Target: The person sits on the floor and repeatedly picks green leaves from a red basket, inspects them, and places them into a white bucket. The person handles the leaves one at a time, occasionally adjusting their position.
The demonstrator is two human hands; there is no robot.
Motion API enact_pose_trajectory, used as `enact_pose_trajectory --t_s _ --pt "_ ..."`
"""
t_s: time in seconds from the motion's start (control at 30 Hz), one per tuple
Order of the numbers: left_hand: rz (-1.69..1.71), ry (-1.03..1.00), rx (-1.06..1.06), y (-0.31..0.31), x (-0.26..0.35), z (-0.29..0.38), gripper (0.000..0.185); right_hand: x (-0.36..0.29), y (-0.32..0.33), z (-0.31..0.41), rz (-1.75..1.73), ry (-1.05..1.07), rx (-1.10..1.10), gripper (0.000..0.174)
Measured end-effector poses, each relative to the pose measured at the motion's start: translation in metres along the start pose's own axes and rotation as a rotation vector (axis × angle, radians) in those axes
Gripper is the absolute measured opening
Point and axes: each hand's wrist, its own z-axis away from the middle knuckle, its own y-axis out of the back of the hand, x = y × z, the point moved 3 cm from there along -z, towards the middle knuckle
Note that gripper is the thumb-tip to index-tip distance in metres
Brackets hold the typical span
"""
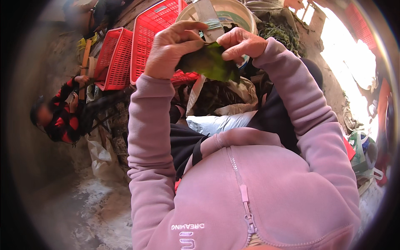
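A dark green, leafy sheet, seemingly seaweed (215,62), is stretched between my two hands above an open sack. The thumb and fingers of my left hand (175,47) pinch its upper left edge. On the other side, my right hand (242,45) grips it near the upper right, thumb in front. Just beyond my hands, a flat board (207,14) wrapped with pale green bands lies across a large round bucket (247,14). Below the sheet, the cloth sack (239,109) holds dark leafy pieces (212,97). A white bag (222,123) rests by my lap.
Red plastic baskets (150,31) (114,59) stand to the left of the bucket. A green leafy heap (279,34) lies to its right. Farther left sits another person (64,115) in red and black. Bags (362,153) lie at my right.
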Motion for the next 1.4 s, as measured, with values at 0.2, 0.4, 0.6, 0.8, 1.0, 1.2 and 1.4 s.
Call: enact_pose_trajectory --t_s 0.2,0.4,0.6,0.8,1.0,1.2,1.4 --pt "0.155 0.041 0.153 0.032 -0.013 0.010 0.025 0.008 0.024 0.005 0.268 -0.147 0.112 0.011" --pt "-0.083 0.257 0.081 0.041 -0.041 0.008 0.027 -0.001 0.030 0.005 0.187 0.144 0.236 0.014" --pt "0.033 0.156 -0.007 0.021 -0.057 0.004 0.033 -0.009 0.021 0.005 0.092 0.217 0.179 0.015" --pt "0.119 0.128 0.065 -0.021 -0.066 -0.007 0.028 -0.006 0.010 -0.004 0.468 0.378 0.287 0.014" --pt "0.455 0.159 0.350 -0.023 -0.062 -0.002 0.014 -0.012 0.026 0.013 0.704 0.295 0.824 0.026" --pt "0.546 0.076 0.379 -0.030 -0.059 0.001 0.011 0.013 0.005 0.003 0.201 -0.017 0.306 0.028" --pt "0.506 0.027 0.387 -0.033 -0.058 0.008 0.014 0.020 0.005 -0.001 -0.093 -0.075 0.370 0.025"
